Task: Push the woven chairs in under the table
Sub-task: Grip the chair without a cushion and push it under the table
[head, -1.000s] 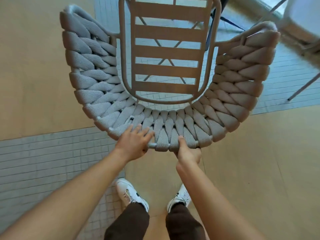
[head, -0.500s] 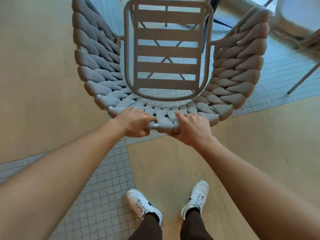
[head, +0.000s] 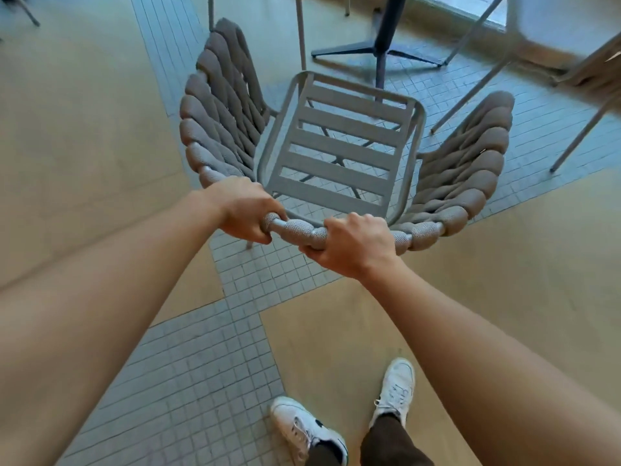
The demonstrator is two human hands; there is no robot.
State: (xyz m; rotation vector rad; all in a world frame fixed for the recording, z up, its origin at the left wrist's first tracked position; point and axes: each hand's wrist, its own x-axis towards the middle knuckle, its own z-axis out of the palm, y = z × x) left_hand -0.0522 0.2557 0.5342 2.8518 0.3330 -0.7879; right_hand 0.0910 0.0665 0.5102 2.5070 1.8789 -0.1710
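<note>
A grey woven chair point(head: 339, 142) with a slatted metal seat and thick braided rope back stands in front of me, seen from above and behind. My left hand point(head: 243, 211) grips the top rail of the backrest at its left. My right hand point(head: 353, 245) grips the same rail just right of centre. Beyond the seat stands the table's dark pedestal base point(head: 383, 48); the tabletop itself is out of view.
Thin metal legs of another chair point(head: 470, 75) slant down at the right, and a pale leg point(head: 300, 28) rises behind the seat. The floor is beige panels crossed by grey small-tile strips. My two white shoes point(head: 393, 395) stand below.
Both hands went from touching the backrest to closing around its top rail. The chair has moved forward, away from me, and the table's pedestal base has come into view.
</note>
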